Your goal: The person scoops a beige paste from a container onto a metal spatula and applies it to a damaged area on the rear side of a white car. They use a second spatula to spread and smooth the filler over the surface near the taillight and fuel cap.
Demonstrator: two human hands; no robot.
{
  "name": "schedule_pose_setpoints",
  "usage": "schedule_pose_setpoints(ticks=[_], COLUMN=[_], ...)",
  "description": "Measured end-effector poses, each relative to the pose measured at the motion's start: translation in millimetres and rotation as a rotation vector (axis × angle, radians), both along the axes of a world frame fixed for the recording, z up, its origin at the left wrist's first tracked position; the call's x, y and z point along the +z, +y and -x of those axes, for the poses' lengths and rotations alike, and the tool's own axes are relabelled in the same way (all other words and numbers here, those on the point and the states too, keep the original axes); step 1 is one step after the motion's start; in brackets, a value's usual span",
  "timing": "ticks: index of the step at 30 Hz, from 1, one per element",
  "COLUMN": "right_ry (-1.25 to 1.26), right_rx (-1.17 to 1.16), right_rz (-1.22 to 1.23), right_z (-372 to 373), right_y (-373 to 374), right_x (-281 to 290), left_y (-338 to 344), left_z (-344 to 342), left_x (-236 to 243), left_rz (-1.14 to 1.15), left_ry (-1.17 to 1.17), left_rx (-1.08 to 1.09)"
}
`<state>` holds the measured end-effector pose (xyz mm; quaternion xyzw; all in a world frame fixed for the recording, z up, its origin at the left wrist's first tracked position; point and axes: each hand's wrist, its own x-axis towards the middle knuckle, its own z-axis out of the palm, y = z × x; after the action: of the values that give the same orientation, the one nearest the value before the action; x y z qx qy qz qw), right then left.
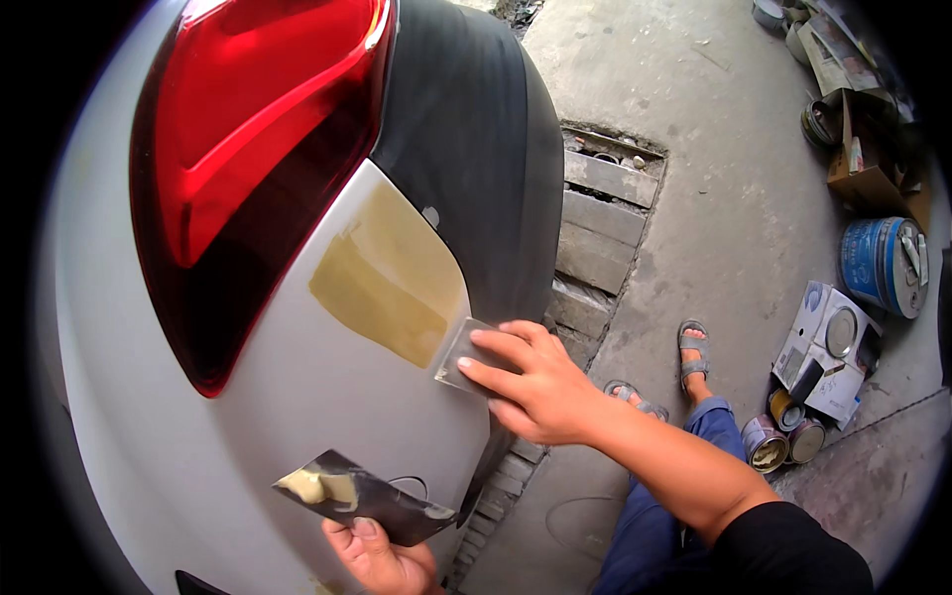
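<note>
A pale car body panel (268, 446) carries a smooth patch of yellowish filler (382, 288), below and right of a red tail light (268, 129). My right hand (531, 382) grips a thin, flat spreader (458, 357), its edge at the patch's lower right side. Fingertips press along the spreader's face. Lower down, my left hand (382, 557) pinches the edge of a dark flat board (382, 501). A blob of cream-coloured filler (315, 486) lies on the board's left end. The board hides part of a round outline on the panel.
Black bumper trim (476, 149) borders the panel. A slatted drain (600, 218) runs along the concrete floor. To the right are a blue drum (878, 263), a white box (823, 347), an open tin (766, 451) and a cardboard box (858, 188). My sandalled feet stand beside the car.
</note>
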<state>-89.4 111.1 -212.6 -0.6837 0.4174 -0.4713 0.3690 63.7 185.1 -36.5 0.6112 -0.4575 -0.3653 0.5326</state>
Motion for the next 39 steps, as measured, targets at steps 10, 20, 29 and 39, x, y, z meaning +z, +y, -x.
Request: schedule_pose_setpoints(ticks=[10,20,29,39], right_ry=[-0.369,0.185,0.224,0.157], right_rx=[0.339,-0.326,-0.166,-0.178], right_rz=[0.083,0.277,0.167,0.167], right_z=[32,12,-4,-26], right_y=[16,-82,-57,-19], right_x=[36,90,93,34], left_y=[-4,10,12,12], left_z=[34,26,17,12], left_x=[-1,2,-4,-13], left_rz=[0.075,0.111,0.08,0.051], left_ry=[0.04,0.068,0.062,0.102], left_rx=[0.131,0.115,0.142,0.124])
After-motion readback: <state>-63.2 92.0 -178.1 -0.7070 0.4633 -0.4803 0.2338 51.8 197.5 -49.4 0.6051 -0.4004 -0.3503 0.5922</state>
